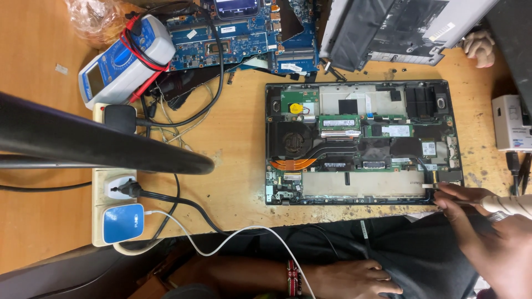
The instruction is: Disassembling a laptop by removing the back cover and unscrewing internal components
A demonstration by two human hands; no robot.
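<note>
An opened laptop (360,144) lies bottom-up on the wooden table, its fan, copper heat pipe and circuit boards exposed. My right hand (487,232) is at its near right corner, gripping a pale-handled screwdriver (507,205) whose tip touches that corner. There is a ring on one finger. My left hand (354,278) rests flat on my lap below the table edge, fingers spread, holding nothing. A red beaded band circles that wrist.
A multimeter (124,58) with red and black leads lies at the back left. Loose blue circuit boards (244,33) and a laptop cover (399,27) sit behind. A power strip (113,205) with plugs and cables runs along the left. A dark lamp arm (100,141) crosses the left.
</note>
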